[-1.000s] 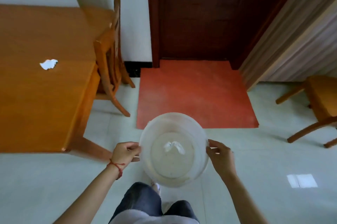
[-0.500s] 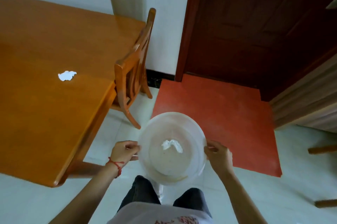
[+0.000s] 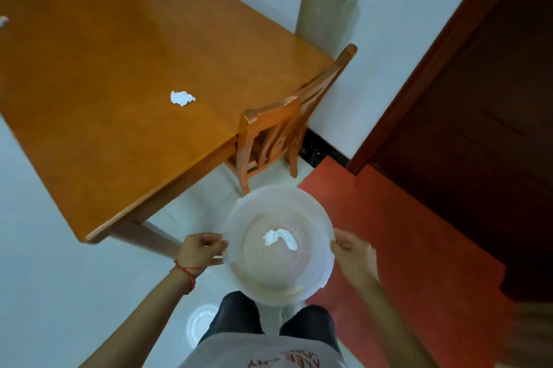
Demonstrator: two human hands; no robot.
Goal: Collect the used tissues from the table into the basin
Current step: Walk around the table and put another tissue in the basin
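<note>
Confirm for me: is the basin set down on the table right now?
No. Left hand and right hand hold the basin above the floor, apart from the table.

Red printed lettering is showing upside down on the person's light grey shirt (image 3: pixel 263 352) at the bottom edge, but it is too blurred and cropped for reading.

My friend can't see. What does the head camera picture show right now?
A person holds a round see-through basin by its rim with the left hand and right hand, and one crumpled tissue lies inside. To the left stands a wooden table with a tissue on the table and a chair tucked at its end.
</note>
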